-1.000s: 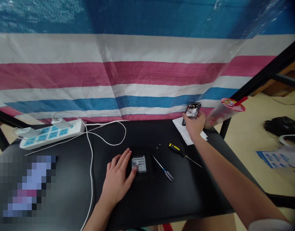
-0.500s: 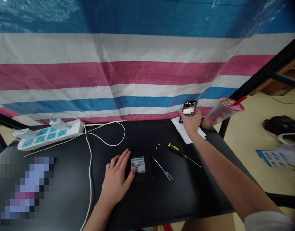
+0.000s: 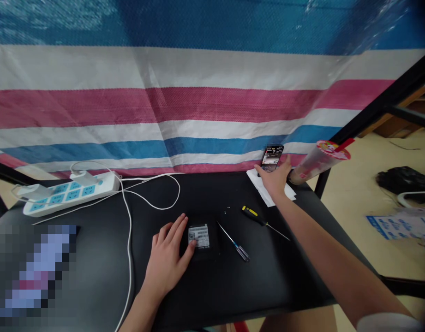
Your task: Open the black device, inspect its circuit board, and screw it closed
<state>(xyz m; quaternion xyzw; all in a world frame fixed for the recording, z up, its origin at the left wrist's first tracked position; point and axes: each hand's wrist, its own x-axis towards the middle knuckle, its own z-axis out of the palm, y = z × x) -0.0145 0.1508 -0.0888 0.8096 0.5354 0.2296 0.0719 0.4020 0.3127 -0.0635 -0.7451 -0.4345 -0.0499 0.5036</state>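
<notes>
My left hand (image 3: 168, 256) lies on the left part of a flat black box-like device (image 3: 214, 251), fingers stretched out and thumb on the edge of its white printed label (image 3: 199, 236). At the back right, my right hand (image 3: 276, 179) is open, with thumb and fingers spread around the lower part of a phone (image 3: 271, 157). The phone leans upright against the striped sheet, its screen lit. Beneath that hand is white paper (image 3: 264, 190). Right of the device lie a screwdriver with a clear handle (image 3: 242, 252) and a black-and-yellow screwdriver (image 3: 252, 214). Small screws (image 3: 226, 210) lie behind them.
A white power strip (image 3: 74, 193) with plugs and a looping white cable (image 3: 129, 240) occupies the left side. A lidded plastic cup with a red straw (image 3: 314, 161) leans beside the right hand. A striped sheet (image 3: 198, 106) hangs behind the black table (image 3: 205, 295). A pixelated patch covers the front left.
My right hand's fingers have spread wider around the phone, and the thumb has come away from its left side. The left hand and the tools have stayed put.
</notes>
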